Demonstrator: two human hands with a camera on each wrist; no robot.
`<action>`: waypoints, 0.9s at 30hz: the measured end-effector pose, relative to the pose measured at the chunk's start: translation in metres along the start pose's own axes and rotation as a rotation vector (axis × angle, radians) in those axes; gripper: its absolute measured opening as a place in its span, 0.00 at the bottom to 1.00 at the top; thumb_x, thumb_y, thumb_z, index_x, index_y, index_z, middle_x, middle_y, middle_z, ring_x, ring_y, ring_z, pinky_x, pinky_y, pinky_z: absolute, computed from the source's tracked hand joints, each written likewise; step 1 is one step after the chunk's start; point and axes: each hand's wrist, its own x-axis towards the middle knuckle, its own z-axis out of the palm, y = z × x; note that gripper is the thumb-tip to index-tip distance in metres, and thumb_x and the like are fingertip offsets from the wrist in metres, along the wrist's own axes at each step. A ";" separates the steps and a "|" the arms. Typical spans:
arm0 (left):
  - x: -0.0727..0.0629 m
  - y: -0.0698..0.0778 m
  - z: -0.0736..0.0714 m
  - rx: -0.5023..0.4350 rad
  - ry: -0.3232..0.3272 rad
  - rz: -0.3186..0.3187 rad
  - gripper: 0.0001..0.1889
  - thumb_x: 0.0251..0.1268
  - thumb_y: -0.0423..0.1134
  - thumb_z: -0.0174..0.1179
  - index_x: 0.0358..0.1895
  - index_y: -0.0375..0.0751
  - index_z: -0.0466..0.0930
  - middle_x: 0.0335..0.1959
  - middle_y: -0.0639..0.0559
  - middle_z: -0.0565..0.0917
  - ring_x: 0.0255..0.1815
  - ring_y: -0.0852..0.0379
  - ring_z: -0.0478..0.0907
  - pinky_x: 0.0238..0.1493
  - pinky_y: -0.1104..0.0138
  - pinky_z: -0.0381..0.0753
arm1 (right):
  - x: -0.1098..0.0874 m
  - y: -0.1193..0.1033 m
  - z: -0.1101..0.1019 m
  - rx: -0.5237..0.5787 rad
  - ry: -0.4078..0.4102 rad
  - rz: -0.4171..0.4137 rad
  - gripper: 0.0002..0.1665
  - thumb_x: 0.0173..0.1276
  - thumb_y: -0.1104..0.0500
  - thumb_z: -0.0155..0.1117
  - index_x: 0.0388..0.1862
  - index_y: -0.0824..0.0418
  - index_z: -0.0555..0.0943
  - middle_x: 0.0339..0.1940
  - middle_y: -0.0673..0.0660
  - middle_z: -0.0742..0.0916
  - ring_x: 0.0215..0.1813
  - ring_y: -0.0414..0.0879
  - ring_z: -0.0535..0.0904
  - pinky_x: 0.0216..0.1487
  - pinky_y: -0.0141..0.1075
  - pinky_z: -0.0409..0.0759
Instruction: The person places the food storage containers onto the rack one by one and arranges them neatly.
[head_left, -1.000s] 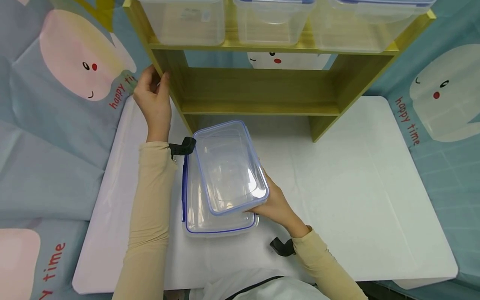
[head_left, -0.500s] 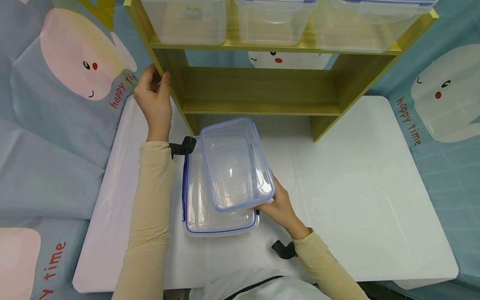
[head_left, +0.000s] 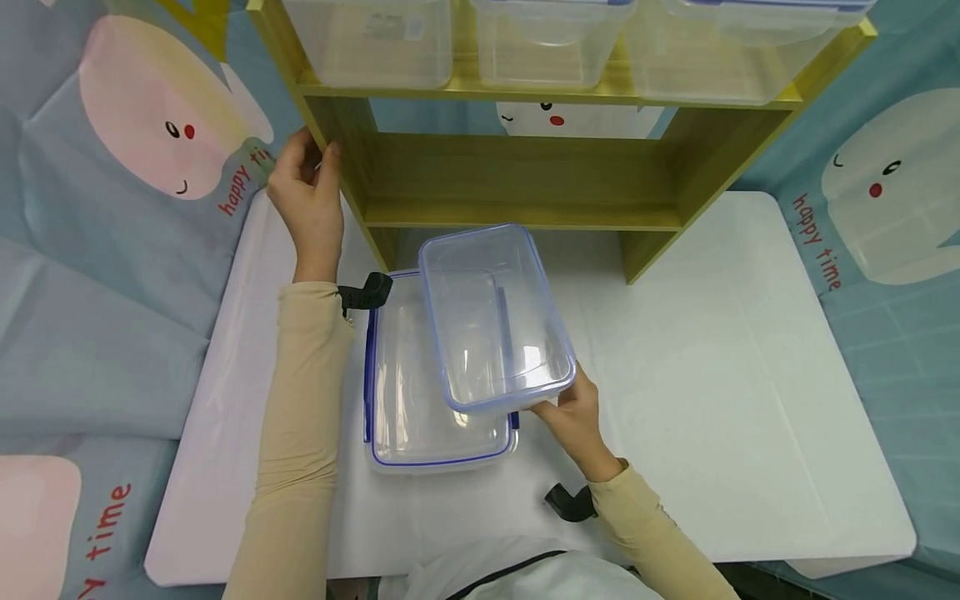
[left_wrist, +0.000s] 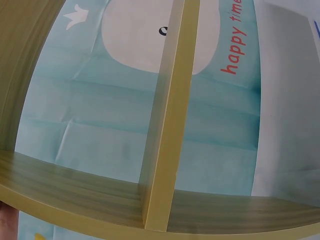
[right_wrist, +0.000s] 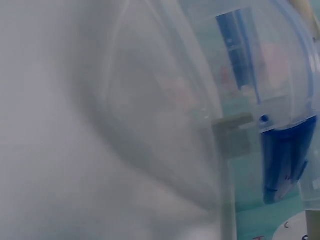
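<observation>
In the head view, my right hand [head_left: 573, 417] grips the near right corner of a clear plastic food container [head_left: 487, 325] with a pale blue rim. It is turned askew above a larger clear container [head_left: 420, 442] with a dark blue edge, partly covering it. I cannot tell whether the two touch. My left hand [head_left: 309, 200] grips the left side panel of a wooden shelf [head_left: 517, 218]; some of its fingers are hidden behind the panel. The left wrist view has the shelf's boards close up. Clear plastic and a blue clip [right_wrist: 285, 160] fill much of the blurred right wrist view.
Three clear boxes stand in a row on the upper board: left box [head_left: 375, 50], middle box [head_left: 551, 50], right box [head_left: 712, 58]. The shelf stands at the back of a white table [head_left: 735, 400]. Blue printed cloth [head_left: 885, 350] hangs around the sides.
My right hand has moved the food container rightward and slightly away from me, baring more of the larger container. My left hand has stayed at the shelf's side.
</observation>
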 end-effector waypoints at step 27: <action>-0.001 0.000 -0.001 0.019 0.004 0.000 0.11 0.61 0.29 0.61 0.46 0.32 0.82 0.43 0.42 0.83 0.45 0.56 0.80 0.52 0.67 0.77 | 0.065 -0.003 0.000 0.001 0.284 -0.164 0.36 0.56 0.49 0.70 0.56 0.71 0.72 0.44 0.53 0.81 0.46 0.47 0.79 0.50 0.38 0.79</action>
